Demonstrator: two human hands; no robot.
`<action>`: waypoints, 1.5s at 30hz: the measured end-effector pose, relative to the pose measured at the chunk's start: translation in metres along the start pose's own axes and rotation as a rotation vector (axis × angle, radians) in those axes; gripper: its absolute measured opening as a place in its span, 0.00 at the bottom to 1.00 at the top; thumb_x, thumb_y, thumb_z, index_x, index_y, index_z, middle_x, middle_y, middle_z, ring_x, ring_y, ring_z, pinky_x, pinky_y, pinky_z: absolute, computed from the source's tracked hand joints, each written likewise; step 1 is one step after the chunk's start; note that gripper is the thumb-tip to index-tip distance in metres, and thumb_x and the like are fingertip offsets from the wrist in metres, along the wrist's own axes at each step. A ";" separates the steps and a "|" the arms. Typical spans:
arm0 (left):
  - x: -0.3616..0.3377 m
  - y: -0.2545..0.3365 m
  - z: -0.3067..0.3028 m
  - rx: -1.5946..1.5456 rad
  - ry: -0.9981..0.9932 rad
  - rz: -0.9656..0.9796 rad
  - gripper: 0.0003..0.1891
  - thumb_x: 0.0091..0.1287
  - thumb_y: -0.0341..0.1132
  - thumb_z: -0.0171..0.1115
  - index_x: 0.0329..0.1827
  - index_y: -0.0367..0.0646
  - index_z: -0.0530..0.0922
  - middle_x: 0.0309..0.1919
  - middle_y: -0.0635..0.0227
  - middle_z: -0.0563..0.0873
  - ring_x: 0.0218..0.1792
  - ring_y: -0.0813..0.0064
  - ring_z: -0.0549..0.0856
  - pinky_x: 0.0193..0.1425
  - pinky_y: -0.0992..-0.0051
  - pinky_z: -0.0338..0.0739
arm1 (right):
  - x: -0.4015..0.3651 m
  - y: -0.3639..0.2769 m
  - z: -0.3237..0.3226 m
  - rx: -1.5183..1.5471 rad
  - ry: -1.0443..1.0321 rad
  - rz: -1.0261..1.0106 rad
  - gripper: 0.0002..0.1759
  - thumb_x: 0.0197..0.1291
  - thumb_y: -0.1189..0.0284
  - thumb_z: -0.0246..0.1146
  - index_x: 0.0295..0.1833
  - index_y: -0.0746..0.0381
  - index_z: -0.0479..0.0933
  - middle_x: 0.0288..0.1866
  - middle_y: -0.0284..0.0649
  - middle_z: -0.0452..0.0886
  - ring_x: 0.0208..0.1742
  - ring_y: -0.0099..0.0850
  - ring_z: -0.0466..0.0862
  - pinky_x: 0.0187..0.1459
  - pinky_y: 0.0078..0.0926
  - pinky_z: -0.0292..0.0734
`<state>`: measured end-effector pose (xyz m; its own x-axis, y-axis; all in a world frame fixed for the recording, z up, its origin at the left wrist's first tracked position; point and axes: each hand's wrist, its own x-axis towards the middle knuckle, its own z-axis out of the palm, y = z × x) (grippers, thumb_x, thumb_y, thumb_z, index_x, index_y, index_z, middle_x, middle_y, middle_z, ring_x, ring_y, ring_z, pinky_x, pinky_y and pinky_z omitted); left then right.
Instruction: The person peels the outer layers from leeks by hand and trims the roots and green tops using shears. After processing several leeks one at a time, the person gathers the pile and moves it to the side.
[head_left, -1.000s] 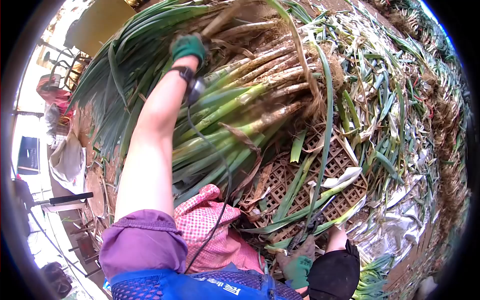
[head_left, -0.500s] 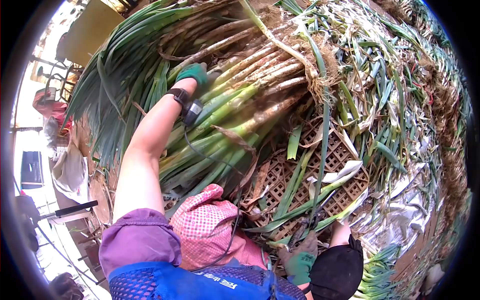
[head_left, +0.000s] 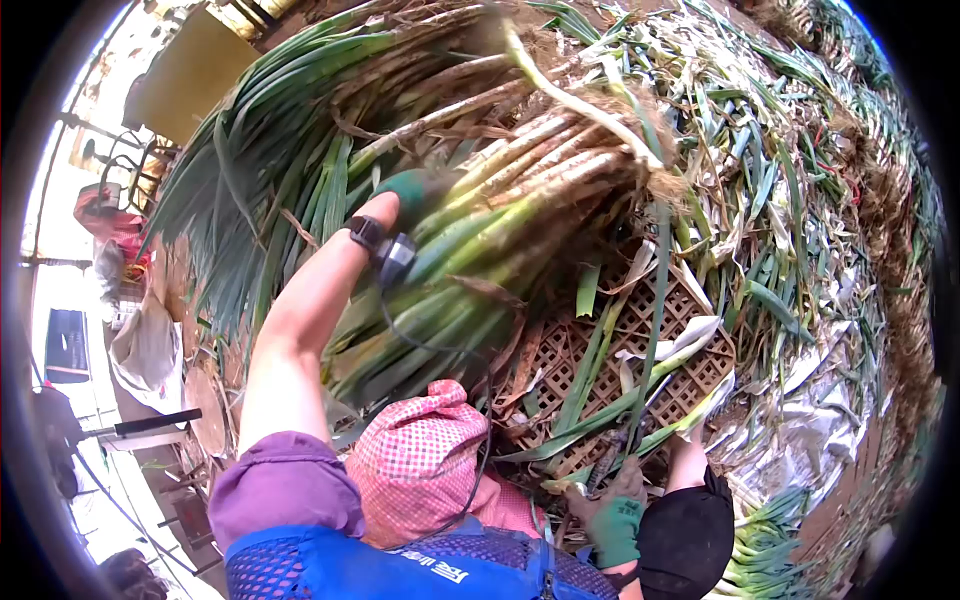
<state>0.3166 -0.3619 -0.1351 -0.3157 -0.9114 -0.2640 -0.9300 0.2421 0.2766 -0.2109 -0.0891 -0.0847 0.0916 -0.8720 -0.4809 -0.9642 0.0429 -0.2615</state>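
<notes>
A large pile of long green onions [head_left: 500, 215] lies before me, its roots pointing right and its green leaves left. My left hand [head_left: 412, 192], in a green glove, is closed around stalks in this bundle; motion blurs the fingers and the stalks partly hide them. Low in the view, my right hand [head_left: 612, 515], in a dirty green glove, is closed around a slender dark tool [head_left: 606, 458]. This tool points up beside loose onion stalks [head_left: 650, 390] over a brown plastic crate [head_left: 560, 350].
Torn leaves and peelings [head_left: 760, 190] cover the ground to the right, beside white plastic sheeting [head_left: 790, 430]. Another bunch of green onions [head_left: 770, 545] lies at lower right. A pink checked cloth [head_left: 415, 450] is close to my body. A thin cable [head_left: 415, 340] runs from my left wrist.
My left hand has shifted slightly right, and the stalks under it have moved and blurred. My right hand has moved up a little along the crate's near edge.
</notes>
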 end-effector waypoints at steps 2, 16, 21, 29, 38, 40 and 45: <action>-0.017 0.038 -0.013 -0.036 0.086 0.073 0.26 0.71 0.34 0.56 0.73 0.49 0.72 0.57 0.51 0.86 0.56 0.51 0.85 0.61 0.65 0.78 | 0.007 -0.002 -0.029 0.126 -0.167 0.018 0.62 0.46 0.49 0.77 0.77 0.76 0.56 0.71 0.67 0.67 0.72 0.57 0.71 0.72 0.45 0.66; -0.020 0.058 0.006 -0.345 0.248 -0.551 0.39 0.66 0.71 0.56 0.67 0.49 0.81 0.63 0.44 0.82 0.62 0.55 0.83 0.68 0.65 0.73 | 0.258 -0.144 -0.192 -0.378 0.813 -0.774 0.38 0.60 0.63 0.72 0.73 0.63 0.68 0.66 0.55 0.77 0.66 0.51 0.77 0.69 0.45 0.72; -0.019 0.055 0.002 -0.578 0.139 -0.593 0.39 0.67 0.69 0.57 0.73 0.52 0.76 0.67 0.43 0.77 0.65 0.47 0.79 0.71 0.62 0.71 | 0.331 -0.184 -0.196 -0.326 0.406 -0.266 0.35 0.66 0.61 0.68 0.75 0.59 0.68 0.67 0.53 0.78 0.63 0.45 0.82 0.61 0.41 0.80; 0.006 -0.026 0.063 -0.380 -0.051 -0.176 0.30 0.72 0.35 0.59 0.78 0.62 0.67 0.62 0.42 0.79 0.61 0.41 0.80 0.64 0.59 0.76 | 0.351 -0.198 -0.201 -0.497 0.757 -0.571 0.38 0.61 0.66 0.64 0.78 0.53 0.65 0.75 0.46 0.73 0.78 0.44 0.68 0.82 0.37 0.53; -0.001 0.011 0.031 -0.545 -0.022 -0.411 0.36 0.68 0.63 0.54 0.64 0.40 0.79 0.56 0.47 0.86 0.57 0.53 0.85 0.64 0.63 0.74 | 0.376 -0.201 -0.225 0.493 0.394 -0.513 0.14 0.64 0.68 0.67 0.52 0.63 0.81 0.33 0.39 0.83 0.26 0.25 0.78 0.28 0.24 0.77; -0.010 0.037 0.011 -0.634 -0.007 -0.526 0.44 0.68 0.72 0.50 0.58 0.34 0.84 0.55 0.48 0.88 0.56 0.56 0.86 0.64 0.64 0.74 | 0.337 -0.228 -0.224 0.528 0.512 -0.819 0.11 0.66 0.69 0.65 0.50 0.62 0.80 0.32 0.37 0.83 0.27 0.24 0.77 0.28 0.24 0.77; -0.022 0.058 0.005 -0.561 0.002 -0.532 0.36 0.70 0.67 0.54 0.55 0.39 0.85 0.47 0.47 0.89 0.45 0.60 0.87 0.58 0.64 0.77 | 0.312 -0.304 -0.162 0.195 0.281 -1.014 0.11 0.67 0.71 0.62 0.53 0.58 0.79 0.35 0.39 0.85 0.32 0.31 0.82 0.37 0.33 0.81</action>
<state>0.2686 -0.3262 -0.1175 0.1478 -0.8584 -0.4912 -0.7218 -0.4332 0.5398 0.0709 -0.4532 -0.0192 0.7432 -0.6244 0.2402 -0.4112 -0.7095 -0.5723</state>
